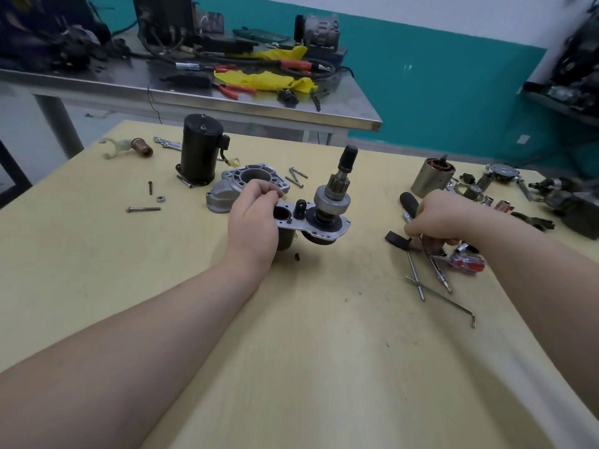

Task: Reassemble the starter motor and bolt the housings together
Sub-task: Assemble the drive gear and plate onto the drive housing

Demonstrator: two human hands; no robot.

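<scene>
at the middle of the pale yellow worktop [324, 351] stands the half-built starter: a flat grey metal mounting plate [327, 225] with the steel pinion-and-clutch shaft [335, 192] rising upright from its right end and a dark round bore open at its left end. by the look of it the job is early to midway. the shaft sits in the plate, but the cast aluminium nose housing [241, 186] lies separate just behind, the black cylindrical motor body [199, 150] stands apart further back to the left, and the silver field-coil can [431, 176] waits well off to the right. two long through bolts [296, 176] lie loose near the nose housing, another long bolt [142, 209] and a hex nut [160, 199] to the left, so no bolting is done.

the left hand [254, 222] steadies the plate's left end, its fingers curled with thumb and forefinger pressed together above the bore; what they pinch, if anything, is too small to tell. the right hand [434, 222] reaches into the tool pile, fingers curled down onto a thin metal tool beside the red-handled screwdriver [466, 262]; the exact hold is hidden.
</scene>
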